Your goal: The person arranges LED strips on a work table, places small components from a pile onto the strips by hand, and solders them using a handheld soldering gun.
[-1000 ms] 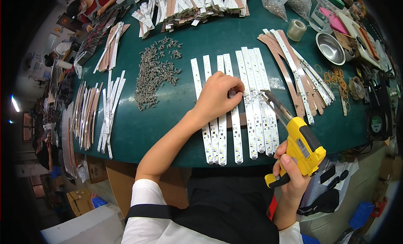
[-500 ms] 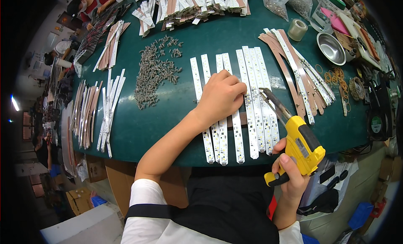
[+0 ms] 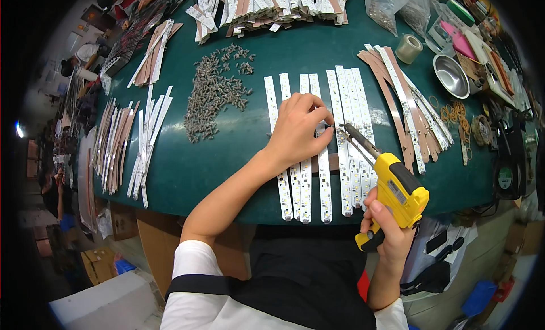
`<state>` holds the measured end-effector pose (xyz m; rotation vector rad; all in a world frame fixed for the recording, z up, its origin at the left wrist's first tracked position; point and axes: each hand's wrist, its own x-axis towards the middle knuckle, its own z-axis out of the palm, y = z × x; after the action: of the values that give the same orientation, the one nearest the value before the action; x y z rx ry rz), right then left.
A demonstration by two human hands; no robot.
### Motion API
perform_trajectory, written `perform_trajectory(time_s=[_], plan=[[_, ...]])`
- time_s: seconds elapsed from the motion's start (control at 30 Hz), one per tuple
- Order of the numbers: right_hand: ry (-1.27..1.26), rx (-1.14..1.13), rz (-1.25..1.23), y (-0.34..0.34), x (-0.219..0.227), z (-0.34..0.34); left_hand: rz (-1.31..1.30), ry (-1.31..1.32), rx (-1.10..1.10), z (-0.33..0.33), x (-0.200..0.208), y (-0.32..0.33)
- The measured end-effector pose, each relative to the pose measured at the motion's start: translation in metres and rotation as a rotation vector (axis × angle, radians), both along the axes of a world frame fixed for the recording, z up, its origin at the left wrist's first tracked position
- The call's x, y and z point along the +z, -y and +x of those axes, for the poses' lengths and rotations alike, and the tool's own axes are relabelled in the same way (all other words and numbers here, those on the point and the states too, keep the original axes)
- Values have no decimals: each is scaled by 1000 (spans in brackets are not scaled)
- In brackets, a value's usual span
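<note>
My right hand is wrapped round the grip of a yellow soldering gun. Its metal tip points up and left, close to a white LED strip beside my left fingertips. My left hand rests over the row of strips, thumb and forefinger pinched on a small dark component, mostly hidden by the fingers. Several white LED strips lie side by side in front of me, their lower ends pointing toward me. Under them a brown bar shows in the gaps.
Left of the strips lies a heap of small grey components. More strips are piled at the back, left and right. A tape roll, metal bowl and rubber bands sit at the right. Another person works far left.
The soldering gun has moved left, bringing its tip nearer my left fingertips. My left thumb and forefinger now show in a pinch, with a small dark part at their tips.
</note>
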<state>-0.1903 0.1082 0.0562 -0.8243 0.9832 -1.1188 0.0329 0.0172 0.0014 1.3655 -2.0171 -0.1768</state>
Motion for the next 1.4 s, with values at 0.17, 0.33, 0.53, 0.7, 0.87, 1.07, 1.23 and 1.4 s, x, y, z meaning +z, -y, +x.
perform_trajectory(time_s=[0.17,0.33,0.53,0.7,0.87,1.07,1.23,1.4], plan=[[-26,20,14,3,-1,1,6,0,-4,0,-4,2],[-112,61,64,6,6,-1,10,1,2,1,-5,1],[-108,43,94,4,2,-1,11,9,2,-1,-5,3],[-101,28,17,2,2,3,14,5,9,1,-5,2],[-62,-20,4,0,2,2,16,-11,11,1,-5,1],[-62,-11,13,3,3,3,14,-26,9,1,-6,2],[-93,17,49,2,4,2,11,-21,9,2,-6,1],[-71,-14,18,-1,4,-1,22,-25,9,2,-6,3]])
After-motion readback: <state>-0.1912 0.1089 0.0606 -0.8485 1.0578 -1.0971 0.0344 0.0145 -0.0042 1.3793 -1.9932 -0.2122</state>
